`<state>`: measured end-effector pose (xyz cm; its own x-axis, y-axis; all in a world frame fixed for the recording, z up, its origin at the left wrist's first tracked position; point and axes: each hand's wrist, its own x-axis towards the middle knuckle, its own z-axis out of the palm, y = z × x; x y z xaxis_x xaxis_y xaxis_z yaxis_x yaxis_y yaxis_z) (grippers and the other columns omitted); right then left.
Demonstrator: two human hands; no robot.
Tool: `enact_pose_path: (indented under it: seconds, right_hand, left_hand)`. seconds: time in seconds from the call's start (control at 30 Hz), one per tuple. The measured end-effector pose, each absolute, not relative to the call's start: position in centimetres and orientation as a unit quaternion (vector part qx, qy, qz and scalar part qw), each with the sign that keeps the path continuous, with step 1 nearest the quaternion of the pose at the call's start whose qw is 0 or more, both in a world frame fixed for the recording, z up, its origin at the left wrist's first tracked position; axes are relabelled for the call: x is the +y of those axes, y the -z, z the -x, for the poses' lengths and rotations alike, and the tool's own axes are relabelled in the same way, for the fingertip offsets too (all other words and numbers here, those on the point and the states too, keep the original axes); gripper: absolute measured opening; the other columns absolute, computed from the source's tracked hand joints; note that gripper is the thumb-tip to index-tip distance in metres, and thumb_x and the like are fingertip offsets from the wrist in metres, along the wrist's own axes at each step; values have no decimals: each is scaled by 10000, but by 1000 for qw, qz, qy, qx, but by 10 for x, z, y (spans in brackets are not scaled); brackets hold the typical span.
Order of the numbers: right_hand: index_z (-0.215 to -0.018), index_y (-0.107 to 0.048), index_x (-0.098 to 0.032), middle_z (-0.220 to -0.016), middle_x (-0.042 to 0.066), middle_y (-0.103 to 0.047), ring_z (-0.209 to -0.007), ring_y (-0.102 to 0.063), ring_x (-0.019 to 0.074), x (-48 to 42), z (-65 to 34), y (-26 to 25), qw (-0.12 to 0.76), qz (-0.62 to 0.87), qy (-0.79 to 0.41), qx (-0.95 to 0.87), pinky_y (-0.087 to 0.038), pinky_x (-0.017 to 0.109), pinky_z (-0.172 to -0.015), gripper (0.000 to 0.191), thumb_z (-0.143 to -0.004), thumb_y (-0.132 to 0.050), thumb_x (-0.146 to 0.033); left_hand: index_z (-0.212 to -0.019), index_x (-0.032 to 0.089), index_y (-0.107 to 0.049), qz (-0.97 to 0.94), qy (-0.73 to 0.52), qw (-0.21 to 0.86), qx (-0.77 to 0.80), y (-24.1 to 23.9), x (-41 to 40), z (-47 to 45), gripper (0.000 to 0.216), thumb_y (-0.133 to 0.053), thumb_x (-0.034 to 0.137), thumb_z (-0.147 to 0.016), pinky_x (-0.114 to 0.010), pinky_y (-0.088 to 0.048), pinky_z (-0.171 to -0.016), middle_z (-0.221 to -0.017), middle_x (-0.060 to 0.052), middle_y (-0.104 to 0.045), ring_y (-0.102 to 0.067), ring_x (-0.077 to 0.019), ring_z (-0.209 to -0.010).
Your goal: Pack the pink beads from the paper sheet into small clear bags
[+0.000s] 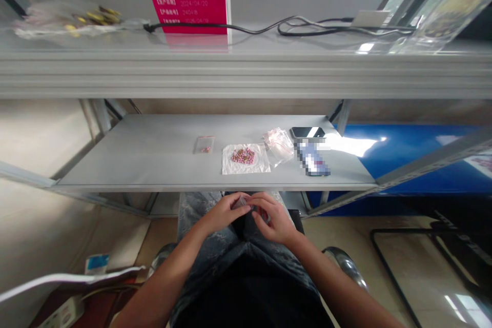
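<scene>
Both hands meet above my lap, just in front of the shelf edge. My left hand (228,211) has its thumb and fingers closed on a small clear plastic bag (241,202). From the other side, my right hand (271,216) pinches the same bag near its top, fingers curled; what the bag holds cannot be made out. On the shelf beyond lies a white sheet (230,166) with a heap of pink and gold beads (243,156). Left of it is a small zip bag (204,144) with a few pink beads inside. A pile of clear bags (279,144) touches the sheet's right side.
Two phones, one dark (307,132) and one blurred out (312,158), lie at the shelf's right. The upper shelf (246,77) overhangs the back, carrying red boxes (188,7), a black cable (249,31) and bagged goods (88,18). Metal posts (343,115) stand at the sides.
</scene>
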<state>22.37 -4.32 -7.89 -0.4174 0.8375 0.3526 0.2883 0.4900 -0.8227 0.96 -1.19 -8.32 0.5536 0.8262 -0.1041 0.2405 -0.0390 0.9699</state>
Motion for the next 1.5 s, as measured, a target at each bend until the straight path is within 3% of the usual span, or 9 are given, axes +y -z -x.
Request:
enact_pose_path:
  seconds: [0.27, 0.47, 0.7, 0.8, 0.9, 1.1, 1.33, 1.43, 1.5]
  right_hand:
    - [-1261, -646, -245, -1042, 85, -720, -763, -654, 217, -49, -218, 89, 347, 356, -414, -763, -508, 322, -679, 390, -880, -579, -197]
    - [-1038, -693, -217, -802, 40, -674, -626, -566, 175, -48, -220, 83, 311, 343, -423, -779, -425, 288, -616, 199, -898, -551, -216]
    - [-1062, -629, -210, -927, 40, -683, -740, -594, 182, -50, -213, 93, 258, 311, -406, -820, -441, 279, -696, 246, -818, -613, -176]
    - [-895, -602, -201, -792, 17, -643, -677, -559, 168, -56, -206, 104, 209, 330, -375, -841, -403, 269, -641, 136, -792, -682, -235]
    - [-810, -577, -193, -737, 14, -636, -652, -557, 165, -62, -199, 112, 158, 359, -348, -852, -381, 267, -615, 192, -783, -726, -312]
    - [-902, -632, -174, -850, 53, -717, -767, -664, 206, -63, -198, 104, 108, 378, -329, -859, -450, 274, -685, 198, -825, -704, -342]
    - [-1397, -553, -198, -1337, 102, -675, -1060, -700, 237, -61, -203, 94, 180, 364, -300, -863, -525, 326, -917, 475, -922, -562, -227]
    - [-1400, -549, -202, -1380, 104, -645, -1219, -638, 249, -61, -202, 93, 199, 361, -296, -862, -511, 327, -988, 479, -922, -539, -186]
    - [-1373, -554, -207, -1357, 107, -648, -1169, -661, 246, -61, -201, 92, 183, 370, -298, -861, -532, 313, -929, 462, -911, -553, -186]
  left_hand:
    - [-1164, 169, -699, -684, -207, 595, 368, 85, -11, -7, 434, -677, 496, -879, -286, -498, -797, -984, -52, -716, -616, -196, -882]
    - [-1108, 160, -726, -700, -171, 583, 374, 79, -14, -8, 398, -636, 490, -904, -258, -449, -699, -891, -38, -708, -595, -180, -790]
    - [-917, 184, -686, -764, -134, 488, 400, 90, -22, -12, 170, -694, 245, -759, -261, -428, -687, -880, -21, -705, -630, -199, -802]
    - [-856, 191, -676, -802, -116, 423, 405, 99, -27, -16, 143, -665, 176, -714, -287, -445, -754, -894, -40, -711, -655, -224, -844]
    - [-872, 188, -671, -817, -86, 403, 403, 103, -32, -21, 202, -649, 136, -677, -305, -449, -774, -918, -55, -716, -663, -244, -865]
    - [-881, 199, -645, -830, -77, 370, 409, 95, -34, -22, 203, -627, 132, -691, -298, -438, -758, -920, -39, -701, -654, -230, -871]
    - [-909, 209, -614, -822, -106, 307, 468, 75, -26, -5, 194, -574, 125, -739, -287, -424, -738, -924, -30, -683, -632, -216, -860]
    - [-899, 209, -598, -830, -111, 287, 466, 74, -26, -3, 177, -572, 128, -743, -294, -427, -745, -928, -36, -669, -624, -220, -870]
    - [-894, 208, -592, -838, -111, 273, 459, 77, -28, -6, 158, -581, 140, -752, -310, -442, -789, -948, -49, -667, -625, -233, -906]
